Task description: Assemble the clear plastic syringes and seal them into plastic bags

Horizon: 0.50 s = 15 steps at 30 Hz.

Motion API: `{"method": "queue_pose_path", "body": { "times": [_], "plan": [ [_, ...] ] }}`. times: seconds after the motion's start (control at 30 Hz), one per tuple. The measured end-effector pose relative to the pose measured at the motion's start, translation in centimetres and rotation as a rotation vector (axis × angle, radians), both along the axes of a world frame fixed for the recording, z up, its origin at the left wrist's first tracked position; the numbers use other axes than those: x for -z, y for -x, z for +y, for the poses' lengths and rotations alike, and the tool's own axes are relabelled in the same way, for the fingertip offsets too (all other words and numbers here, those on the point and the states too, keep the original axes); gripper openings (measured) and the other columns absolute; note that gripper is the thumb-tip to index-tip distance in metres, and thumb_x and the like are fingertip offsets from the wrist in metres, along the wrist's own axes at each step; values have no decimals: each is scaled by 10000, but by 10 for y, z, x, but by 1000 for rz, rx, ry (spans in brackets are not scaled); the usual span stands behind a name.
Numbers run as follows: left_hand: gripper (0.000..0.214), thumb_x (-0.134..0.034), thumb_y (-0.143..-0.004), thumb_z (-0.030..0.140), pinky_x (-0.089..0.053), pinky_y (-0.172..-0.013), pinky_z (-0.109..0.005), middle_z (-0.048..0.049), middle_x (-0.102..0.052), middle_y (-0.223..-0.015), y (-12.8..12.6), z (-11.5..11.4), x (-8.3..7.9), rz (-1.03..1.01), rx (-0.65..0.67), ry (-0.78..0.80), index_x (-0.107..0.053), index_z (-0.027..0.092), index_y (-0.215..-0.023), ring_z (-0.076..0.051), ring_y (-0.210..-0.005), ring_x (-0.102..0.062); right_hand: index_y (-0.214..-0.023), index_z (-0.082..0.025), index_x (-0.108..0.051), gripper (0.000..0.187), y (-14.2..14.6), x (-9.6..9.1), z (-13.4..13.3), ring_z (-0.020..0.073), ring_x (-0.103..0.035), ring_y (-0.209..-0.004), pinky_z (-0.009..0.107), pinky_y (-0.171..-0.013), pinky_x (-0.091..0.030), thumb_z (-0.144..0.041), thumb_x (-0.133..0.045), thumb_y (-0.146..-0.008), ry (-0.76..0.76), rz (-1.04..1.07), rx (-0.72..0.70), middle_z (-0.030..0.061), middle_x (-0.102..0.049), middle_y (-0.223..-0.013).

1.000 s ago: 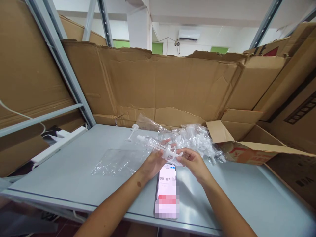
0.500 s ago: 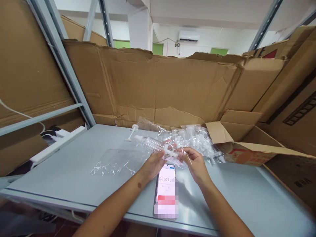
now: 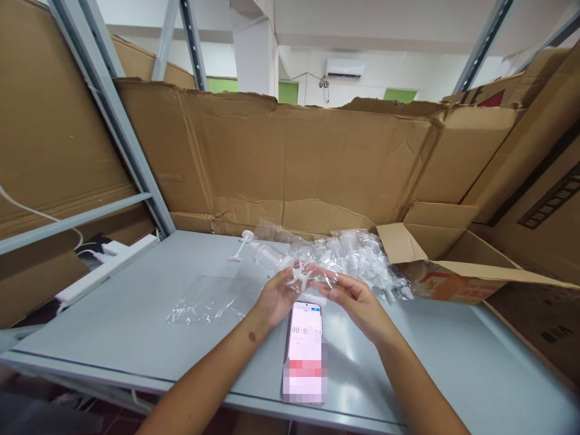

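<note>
My left hand (image 3: 277, 296) is closed on a small white plastic part with several prongs (image 3: 301, 278). Clear film wraps around that part. With its thumb and fingers, my right hand (image 3: 356, 299) pinches the clear plastic bag (image 3: 327, 277) at the right end. A clear ribbed plastic cylinder (image 3: 270, 257) lies just beyond my left fingertips; whether it touches them I cannot tell. Farther left, a white rod with a disc at each end (image 3: 244, 243) rests on the table. Beneath my hands, another white piece (image 3: 313, 298) shows in part.
A phone (image 3: 304, 350) with a timer lies in front of my hands. Bagged white parts (image 3: 356, 251) are heaped behind them, beside an open cardboard box (image 3: 462, 281). A flat clear bag (image 3: 212, 299) lies left; a power strip (image 3: 109, 269) runs along the left edge.
The clear cylinder now lies farther from me, and the white part in my left hand has turned. My right hand has shifted slightly, with film stretched between both hands.
</note>
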State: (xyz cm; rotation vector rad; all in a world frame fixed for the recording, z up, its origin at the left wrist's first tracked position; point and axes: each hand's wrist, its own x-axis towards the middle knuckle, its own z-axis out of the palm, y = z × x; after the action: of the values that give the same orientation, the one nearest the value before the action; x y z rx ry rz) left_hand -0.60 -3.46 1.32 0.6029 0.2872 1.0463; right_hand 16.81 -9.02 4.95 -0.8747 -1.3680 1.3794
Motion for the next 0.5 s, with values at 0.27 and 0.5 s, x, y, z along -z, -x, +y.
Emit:
{"method": "queue_pose_path", "body": {
  "times": [0.27,0.5],
  "plan": [
    [274,-585,-721,304,-452,-820,-371,-78,-664,-905,13,2,-6,67,273,-53,-595,136,-937,-212,-808,-634,-715,-200,-621,255,-48,-4,19,86,-525,-479,203,-462,-418,-453,-586,-723,13,424,263,-15,-610,-635],
    [294,-593,-731,323,-495,-625,-327,-102,-658,-802,-2,-12,7,282,757,-109,-619,99,-919,-210,-725,-634,-809,-176,-633,456,-17,9,25,149,-586,-528,246,-455,-445,-601,-500,-710,436,274,-32,34,-638,-636]
  ]
}}
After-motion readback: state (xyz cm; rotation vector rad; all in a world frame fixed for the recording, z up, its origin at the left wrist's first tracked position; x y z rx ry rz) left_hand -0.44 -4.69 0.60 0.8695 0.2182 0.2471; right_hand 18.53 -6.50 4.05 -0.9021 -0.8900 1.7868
